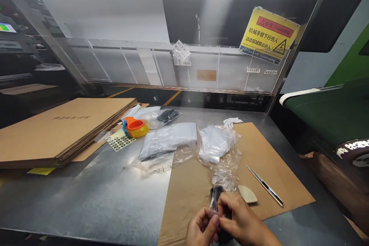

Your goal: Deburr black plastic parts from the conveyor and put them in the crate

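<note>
At the table's front, my left hand (202, 227) and my right hand (238, 215) meet with fingers pinched together. Between them is a slim black object wrapped in clear plastic (216, 193); its lower part is hidden by my fingers, and I cannot make out its kind. Just beyond lies a crumpled clear plastic wrapper (225, 179). To the right of my right hand are a beige wedge-shaped piece (247, 195) and a slim utility knife (264, 185). All rest on or over a flat cardboard sheet (268, 150).
Clear bags with white contents (170, 138) lie mid-table. Behind them sit an orange and yellow tape dispenser (135, 127), a sticker sheet (120, 141) and a white glove (232, 122). Stacked cardboard (69, 127) covers the left. A transparent panel with a warning sign (271, 34) stands behind; a green conveyor (325, 111) is right.
</note>
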Demonstrator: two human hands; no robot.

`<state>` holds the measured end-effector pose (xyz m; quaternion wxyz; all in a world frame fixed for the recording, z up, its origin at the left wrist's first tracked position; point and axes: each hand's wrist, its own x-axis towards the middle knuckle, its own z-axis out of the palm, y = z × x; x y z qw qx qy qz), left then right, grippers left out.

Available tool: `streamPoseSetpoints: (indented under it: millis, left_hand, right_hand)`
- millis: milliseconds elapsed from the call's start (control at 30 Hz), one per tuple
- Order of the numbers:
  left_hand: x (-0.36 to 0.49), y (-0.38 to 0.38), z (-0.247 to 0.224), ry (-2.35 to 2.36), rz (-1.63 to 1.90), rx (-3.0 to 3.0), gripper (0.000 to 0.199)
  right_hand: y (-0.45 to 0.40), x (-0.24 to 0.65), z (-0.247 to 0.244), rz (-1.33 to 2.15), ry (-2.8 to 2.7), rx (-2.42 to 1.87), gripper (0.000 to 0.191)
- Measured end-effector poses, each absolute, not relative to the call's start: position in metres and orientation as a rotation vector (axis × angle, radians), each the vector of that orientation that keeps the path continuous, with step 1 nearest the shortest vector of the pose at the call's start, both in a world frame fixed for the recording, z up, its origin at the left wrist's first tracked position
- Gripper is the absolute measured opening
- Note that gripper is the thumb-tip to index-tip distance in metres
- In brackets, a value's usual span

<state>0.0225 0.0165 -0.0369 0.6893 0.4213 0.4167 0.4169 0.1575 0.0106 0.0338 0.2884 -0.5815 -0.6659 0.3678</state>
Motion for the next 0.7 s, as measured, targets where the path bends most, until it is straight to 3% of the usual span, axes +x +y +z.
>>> streamPoseSetpoints:
  millis: [233, 367, 467, 600, 700]
  left_hand:
    - [0.012, 0.024, -0.048, 1.086, 1.005, 1.017, 0.048]
    - [0.016, 0.024, -0.053, 1.396, 1.166, 1.334, 0.026]
    - [0.024, 0.024, -0.055, 1.404, 1.292, 1.558, 0.034]
    - [0.019, 0.03, -0.056, 1.32, 1.371, 1.806, 0.026]
    - [0.009, 0.037, -0.059, 1.384, 1.445, 1.857, 0.027]
  right_hand:
    - [0.012, 0.166, 0.015, 0.961, -1.654, -1.525, 0.02]
    - [0.013, 0.16, 0.004, 0.686, -1.553, -1.611, 0.018]
    - [0.012, 0.149, -0.002, 0.545, -1.725, -1.486, 0.009]
    - [0.011, 0.141, -0.006, 0.161, -2.048, -1.339, 0.016]
    - [0.013, 0.143, -0.003, 0.066, -2.035, -1.426, 0.02]
